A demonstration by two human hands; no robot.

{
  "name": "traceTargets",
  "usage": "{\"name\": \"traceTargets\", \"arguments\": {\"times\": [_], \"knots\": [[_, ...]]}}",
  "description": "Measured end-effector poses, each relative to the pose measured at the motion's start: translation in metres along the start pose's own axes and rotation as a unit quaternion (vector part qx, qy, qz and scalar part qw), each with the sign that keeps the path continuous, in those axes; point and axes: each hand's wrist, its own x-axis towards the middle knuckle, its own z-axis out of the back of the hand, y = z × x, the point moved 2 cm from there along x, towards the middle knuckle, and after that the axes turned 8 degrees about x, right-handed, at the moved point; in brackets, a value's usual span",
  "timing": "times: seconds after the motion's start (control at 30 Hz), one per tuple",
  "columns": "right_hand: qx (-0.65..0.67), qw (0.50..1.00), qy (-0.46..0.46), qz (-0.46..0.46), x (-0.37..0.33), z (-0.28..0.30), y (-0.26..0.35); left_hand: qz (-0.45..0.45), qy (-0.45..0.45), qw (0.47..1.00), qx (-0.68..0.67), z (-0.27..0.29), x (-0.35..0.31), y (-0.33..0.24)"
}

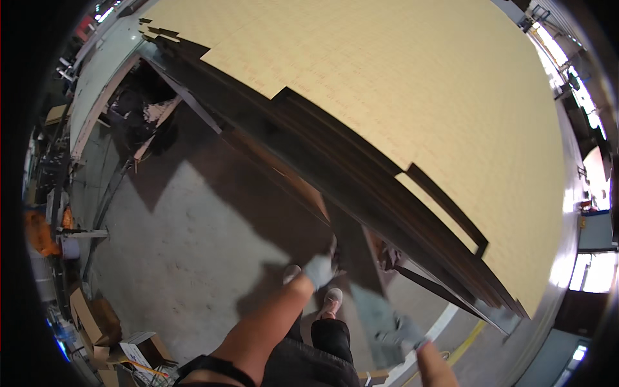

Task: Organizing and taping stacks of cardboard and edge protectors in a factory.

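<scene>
My left hand [318, 271], in a pale grey glove, reaches forward above my shoes, below the overhanging edge of a stack of dark sheets [335, 155]. Its fingers are turned away and blend into the dark, so whether they hold anything is unclear. My right hand [405, 333], also in a grey glove, hangs lower and to the right, with its fingers apart and nothing visible in them. A large pale yellow sheet [400, 84] with faint print covers the stack. The dark edges beneath it are staggered and stick out unevenly toward me.
The stack rests on a table whose pale green end [106, 71] shows at the far left. Open cardboard boxes [145, 348] stand at the lower left, near an orange item [42, 232]. A yellow floor line [465, 345] runs at the lower right. My shoes [332, 300] are on the grey floor.
</scene>
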Motion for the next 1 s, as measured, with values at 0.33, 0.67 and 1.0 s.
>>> {"name": "traceTargets", "arguments": {"times": [0.33,0.67,1.0], "knots": [[0.083,0.864,-0.497,-0.005,-0.394,-0.059,-0.064,-0.041,-0.030,0.978,-0.201,-0.025,-0.124,-0.092],[0.290,0.709,-0.617,0.182,-0.254,-0.020,-0.113,-0.179,-0.092,0.896,-0.396,-0.012,-0.273,-0.189],[0.000,0.973,-0.227,0.043,0.042,-0.043,0.124,-0.444,0.251,0.846,-0.153,0.058,-0.256,-0.370]]}}
